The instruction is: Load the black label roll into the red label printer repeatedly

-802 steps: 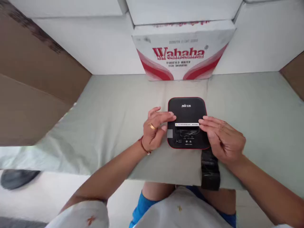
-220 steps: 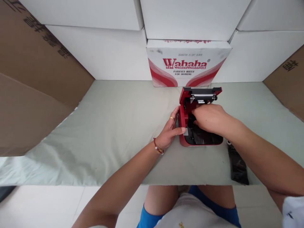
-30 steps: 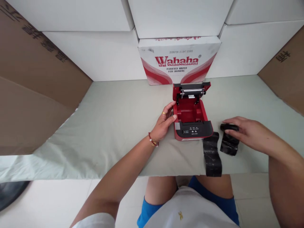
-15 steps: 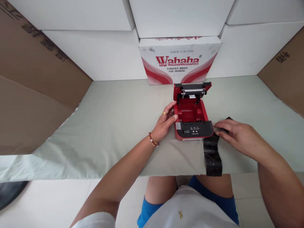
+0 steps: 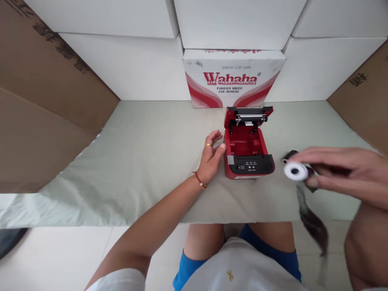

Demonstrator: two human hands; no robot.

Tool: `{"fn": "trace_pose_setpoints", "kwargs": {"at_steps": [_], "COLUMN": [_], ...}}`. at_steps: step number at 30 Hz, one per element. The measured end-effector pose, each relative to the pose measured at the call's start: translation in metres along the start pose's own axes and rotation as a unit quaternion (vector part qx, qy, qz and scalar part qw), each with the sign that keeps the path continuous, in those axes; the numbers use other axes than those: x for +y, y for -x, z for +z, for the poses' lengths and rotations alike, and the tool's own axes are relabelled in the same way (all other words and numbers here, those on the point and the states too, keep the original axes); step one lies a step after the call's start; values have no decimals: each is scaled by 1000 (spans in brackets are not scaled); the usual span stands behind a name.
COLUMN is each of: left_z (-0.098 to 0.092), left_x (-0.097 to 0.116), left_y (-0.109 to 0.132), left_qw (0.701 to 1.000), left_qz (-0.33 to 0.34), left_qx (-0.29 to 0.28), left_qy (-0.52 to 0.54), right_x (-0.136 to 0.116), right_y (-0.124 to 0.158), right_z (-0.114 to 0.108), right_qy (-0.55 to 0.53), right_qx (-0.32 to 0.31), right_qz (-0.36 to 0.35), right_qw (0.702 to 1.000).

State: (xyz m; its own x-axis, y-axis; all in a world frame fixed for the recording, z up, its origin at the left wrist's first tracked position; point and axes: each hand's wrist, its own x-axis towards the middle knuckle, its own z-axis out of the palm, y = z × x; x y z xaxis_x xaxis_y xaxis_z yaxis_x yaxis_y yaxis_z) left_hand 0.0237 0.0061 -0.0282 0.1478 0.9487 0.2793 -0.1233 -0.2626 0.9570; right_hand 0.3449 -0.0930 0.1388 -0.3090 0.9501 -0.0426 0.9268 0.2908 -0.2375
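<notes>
A small red and black label printer (image 5: pixel 250 165) stands on the cloth with its lid (image 5: pixel 249 115) raised and its red paper bay (image 5: pixel 244 143) vacant. My left hand (image 5: pixel 210 159) is at the printer's left side, fingers apart, thumb tip at the rim; whether it touches cannot be told. Away to the right, my right hand (image 5: pixel 336 169) grips a paper roll (image 5: pixel 295 171), its white end and dark core hole facing me. From this roll a dark strip (image 5: pixel 313 226) hangs past the table's front edge, blurred by motion. Another dark roll (image 5: pixel 290 155) lies on the cloth behind it.
Behind the printer stands a white and red Wahaha water carton (image 5: pixel 230 79). White boxes (image 5: pixel 127 64) form a wall at the back. Brown cardboard (image 5: pixel 45 121) bounds the left side, with more cardboard (image 5: pixel 360 105) at right. Pale green cloth (image 5: pixel 145 153) covers the table.
My right hand has lifted the roll off the cloth and moved right, so its strip now hangs free. The left hand's fingers have loosened from the printer's side.
</notes>
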Motion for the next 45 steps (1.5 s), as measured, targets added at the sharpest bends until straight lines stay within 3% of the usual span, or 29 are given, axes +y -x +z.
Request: {"fn": "trace_pose_setpoints", "kwargs": {"at_steps": [3, 5, 8, 11, 16, 20, 24, 27, 29, 31, 32, 37, 41, 45], "left_z": [0, -1, 0, 6, 16, 14, 11, 11, 12, 14, 15, 24, 29, 30], "left_x": [14, 26, 41, 47, 45, 41, 41, 42, 43, 44, 44, 49, 55, 60], "left_y": [9, 15, 22, 28, 32, 35, 38, 39, 38, 37, 36, 39, 44, 45], "left_qw": [985, 955, 900, 864, 840, 841, 851, 856, 848, 835, 828, 791, 785, 794], "left_qz": [116, 223, 351, 412, 444, 435, 407, 380, 383, 406, 421, 470, 450, 445], "left_qx": [64, 70, 37, -13, -70, -120, -149, -170, -163, -135, -118, -31, -19, -14], "left_qy": [-111, -181, -254, -291, -303, -300, -297, -308, -328, -346, -352, -390, -425, -414], "right_x": [-34, -55, -73, -80, -87, -86, -77, -68, -60, -50, -46, -37, -40, -33], "right_y": [-40, -71, -106, -121, -133, -143, -127, -109, -106, -114, -120, -134, -110, -84], "right_z": [10, 24, 39, 43, 46, 51, 42, 27, 21, 22, 26, 55, 72, 86], "right_qy": [4, 3, 11, 49, 117, 118, -32, -208, -234, -219, -219, -257, -237, -242], "right_qx": [7, 13, 15, 1, -30, -47, -1, 147, 300, 391, 398, 317, 351, 338], "right_qz": [2, -3, 19, 53, 69, 81, 14, 8, 47, 60, 56, 5, -57, -131], "right_qw": [1000, 1000, 1000, 997, 990, 989, 999, 967, 924, 892, 889, 913, 904, 900]}}
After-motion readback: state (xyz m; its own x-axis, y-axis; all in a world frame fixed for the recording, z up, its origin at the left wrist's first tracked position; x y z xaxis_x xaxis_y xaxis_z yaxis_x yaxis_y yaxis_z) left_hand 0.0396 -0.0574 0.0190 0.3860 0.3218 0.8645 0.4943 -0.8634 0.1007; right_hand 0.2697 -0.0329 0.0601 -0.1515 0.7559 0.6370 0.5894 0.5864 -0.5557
